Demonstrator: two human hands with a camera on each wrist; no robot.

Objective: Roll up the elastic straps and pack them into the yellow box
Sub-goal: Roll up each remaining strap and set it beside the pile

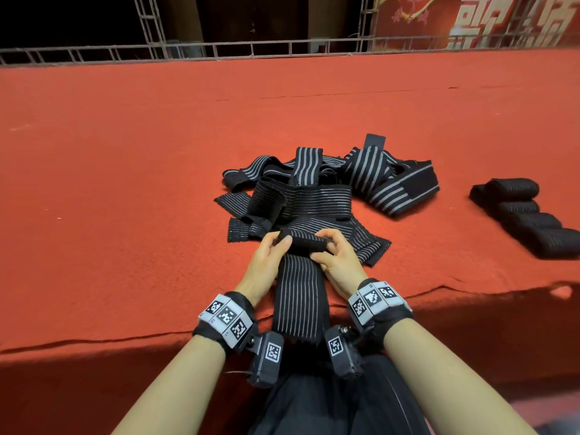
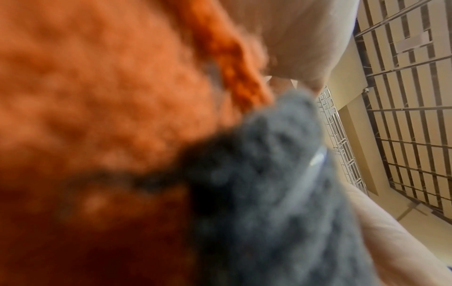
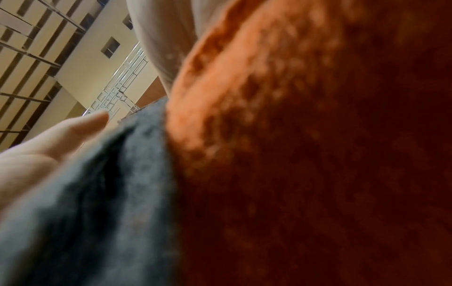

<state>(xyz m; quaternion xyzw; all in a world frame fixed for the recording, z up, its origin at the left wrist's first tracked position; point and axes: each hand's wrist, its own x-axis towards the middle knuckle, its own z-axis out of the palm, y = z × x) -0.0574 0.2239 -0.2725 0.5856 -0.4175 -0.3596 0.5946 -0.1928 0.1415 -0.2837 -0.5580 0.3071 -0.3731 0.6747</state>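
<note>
We pinch the started roll (image 1: 298, 243) at both ends, left hand (image 1: 266, 262) and right hand (image 1: 337, 259) with fingers clamped on it, so it winds evenly along the flat strap (image 1: 299, 302) toward us. The loose pile (image 1: 329, 186) lies just beyond; 4 finished rolls (image 1: 527, 215) wait far right on the red surface (image 1: 125, 183). No yellow box shows.

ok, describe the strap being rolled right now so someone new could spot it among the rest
On the red carpet, look at the near edge of the tangled strap pile. The strap being rolled runs from there toward the person, its far end a small roll pinched between the left hand and right hand.
</note>
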